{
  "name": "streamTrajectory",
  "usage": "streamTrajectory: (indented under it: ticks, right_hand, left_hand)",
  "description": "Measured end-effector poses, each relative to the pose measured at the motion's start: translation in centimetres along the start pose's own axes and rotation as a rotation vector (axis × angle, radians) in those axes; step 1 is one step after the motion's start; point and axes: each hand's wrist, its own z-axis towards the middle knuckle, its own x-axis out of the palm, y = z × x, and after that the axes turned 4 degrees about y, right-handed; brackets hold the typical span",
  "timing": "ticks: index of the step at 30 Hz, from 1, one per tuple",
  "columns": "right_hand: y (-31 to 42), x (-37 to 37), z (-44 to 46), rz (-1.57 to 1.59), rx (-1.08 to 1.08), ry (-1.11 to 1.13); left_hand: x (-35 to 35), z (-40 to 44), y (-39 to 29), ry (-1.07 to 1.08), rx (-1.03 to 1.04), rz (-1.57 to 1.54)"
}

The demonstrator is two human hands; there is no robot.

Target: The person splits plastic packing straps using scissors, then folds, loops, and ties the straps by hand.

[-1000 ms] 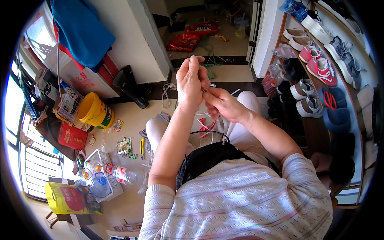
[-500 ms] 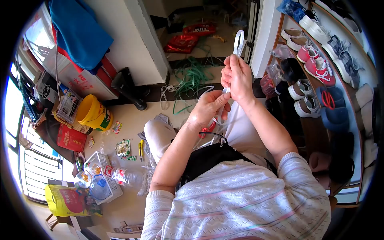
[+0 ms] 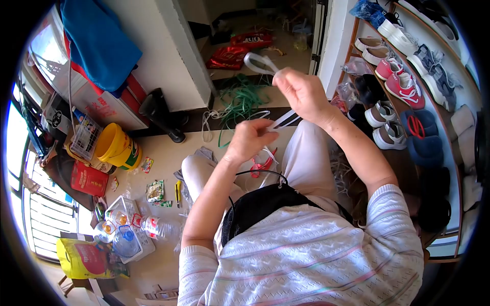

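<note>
Between my two hands runs a white plastic strap (image 3: 284,120), its far end bent into a loop beyond the right hand. My right hand (image 3: 302,94) is closed on the strap just below that loop. Lower and to the left, my left hand (image 3: 248,140) pinches the strap between thumb and fingers. A red-handled tool (image 3: 262,164), perhaps scissors, lies between my legs, partly hidden by white strands. On the floor past my hands sits a tangle of green strapping (image 3: 244,97) with some white strands beside it.
Shoes fill the rack (image 3: 395,168) at right. A yellow bucket (image 3: 118,145), black boots (image 3: 162,115) and a white basket of plastic bottles (image 3: 133,224) stand at left. A yellow utility knife (image 3: 177,194) lies on the floor. Red packages (image 3: 227,57) lie in the doorway.
My hands have drawn apart, the left moving down and left, exposing more strap between them. The loop has swung from pointing up to pointing left.
</note>
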Motion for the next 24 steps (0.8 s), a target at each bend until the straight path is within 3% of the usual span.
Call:
streamTrajectory:
  ticks: [3, 6, 9, 12, 14, 18, 21, 24]
  right_hand:
    - [-1.8, 0.8, -1.1, -0.141, -0.049, 0.213]
    - [-2.0, 0.9, -2.2, -0.117, 0.049, 0.437]
    - [-0.9, 0.4, -2.3, 0.175, 0.344, 0.627]
    - [-1.3, 1.3, -3.1, 0.296, 0.262, 0.539]
    - [-0.7, 0.8, -3.2, 0.222, 0.264, 0.603]
    - [0.1, -0.3, -2.4, -0.119, 0.22, 0.897]
    - [-1.1, 0.0, -3.7, 0.236, 0.199, 0.846]
    - [-0.9, -0.4, -3.6, 0.459, 0.315, 0.655]
  left_hand:
    - [-2.0, -0.5, -2.1, -0.112, 0.156, 0.255]
    - [-3.9, -1.0, -4.7, -0.184, 0.29, 0.404]
    - [-4.5, -1.4, -6.0, -0.242, 0.365, 0.556]
    - [-4.7, -1.7, -6.8, -0.27, 0.421, 0.696]
    - [-4.4, -1.6, -6.8, -0.323, 0.508, 0.79]
    - [-4.6, -2.1, -7.2, -0.127, 0.596, 0.909]
    - [-4.9, -2.6, -8.1, -0.093, 0.634, 0.845]
    - [-6.4, -2.3, -8.8, -0.133, 0.397, 0.492]
